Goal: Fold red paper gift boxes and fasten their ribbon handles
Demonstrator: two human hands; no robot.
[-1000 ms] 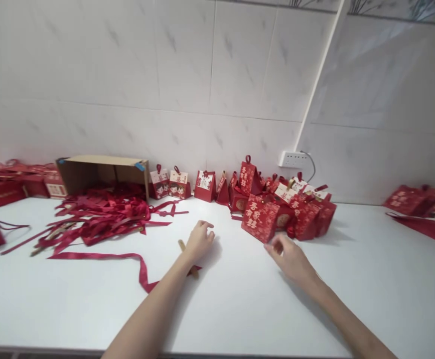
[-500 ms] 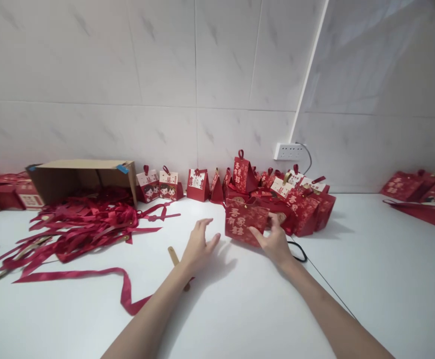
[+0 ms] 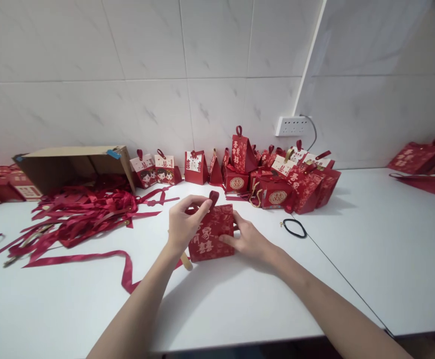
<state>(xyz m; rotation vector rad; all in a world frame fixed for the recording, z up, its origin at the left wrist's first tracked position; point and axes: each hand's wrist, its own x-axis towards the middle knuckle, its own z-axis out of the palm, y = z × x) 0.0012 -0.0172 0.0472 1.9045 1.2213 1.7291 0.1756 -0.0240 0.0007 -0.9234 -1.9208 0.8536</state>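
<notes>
Between my hands is a red gift box [image 3: 217, 234] with pale gold characters on its front, close to the white table top. My right hand [image 3: 249, 237] grips its right side, the thumb on the front and the fingers behind. At the top edge, my left hand [image 3: 187, 219] pinches at the box beside its dark red ribbon loop [image 3: 214, 197]; the fingertips partly hide what they grip. A gold-coloured strip [image 3: 186, 262] lies under my left hand, partly covered by the box.
Red ribbons [image 3: 86, 214] spill from a cardboard box [image 3: 71, 152] at the left. Several finished-looking gift boxes [image 3: 241, 155] stand along the wall, with more at the far right. A black cord loop [image 3: 295, 228] lies right of my hands. A socket strip [image 3: 291, 126] is on the wall.
The gift box has moved left and nearer to me in my right hand. My left hand, earlier open and apart, now closes on its top. The view has tilted down.
</notes>
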